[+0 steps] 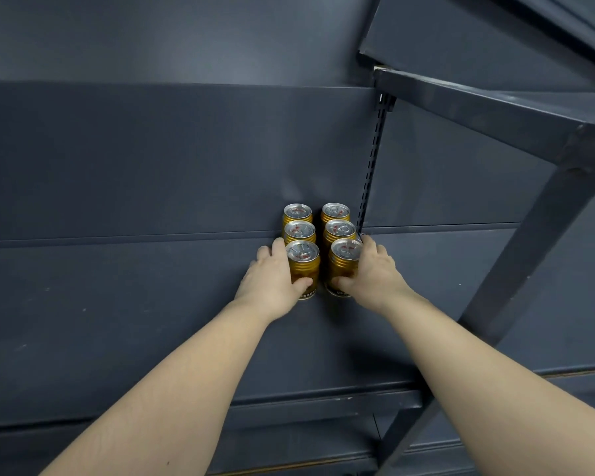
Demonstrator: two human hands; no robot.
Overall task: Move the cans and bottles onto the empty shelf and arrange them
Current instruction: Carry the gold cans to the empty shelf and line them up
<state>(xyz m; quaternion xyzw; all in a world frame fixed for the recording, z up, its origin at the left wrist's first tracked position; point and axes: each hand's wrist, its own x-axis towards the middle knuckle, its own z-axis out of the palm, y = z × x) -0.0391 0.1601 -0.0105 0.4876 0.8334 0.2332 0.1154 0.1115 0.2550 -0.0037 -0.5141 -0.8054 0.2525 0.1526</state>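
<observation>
The cans [300, 231] stood upright on the shelf [117, 321] in 2 columns of 3. The rear pair was against the back wall [152, 159], each column was packed front to back, and a narrow gap ran between the columns. I judged them small ribbed metal tins, stiff in the wall and, if full, fairly heavy for their size. The gold sides looked smooth and a little slippery, so I reckoned the place to hold was round the ribbed body, not by the pull-tab lid. The hands were set that way. The left hand [272, 280] wrapped the left can [303, 266] at the front, thumb across its face and fingers round its outer side. The right hand [371, 273] clasped the right can [344, 266] likewise. Whether those 2 rested on the shelf or hung just off it, I could not tell. A slotted rail [373, 166] ran up just behind the right column, and a dark frame [529, 242] crossed farther right. I saw no bottles.
</observation>
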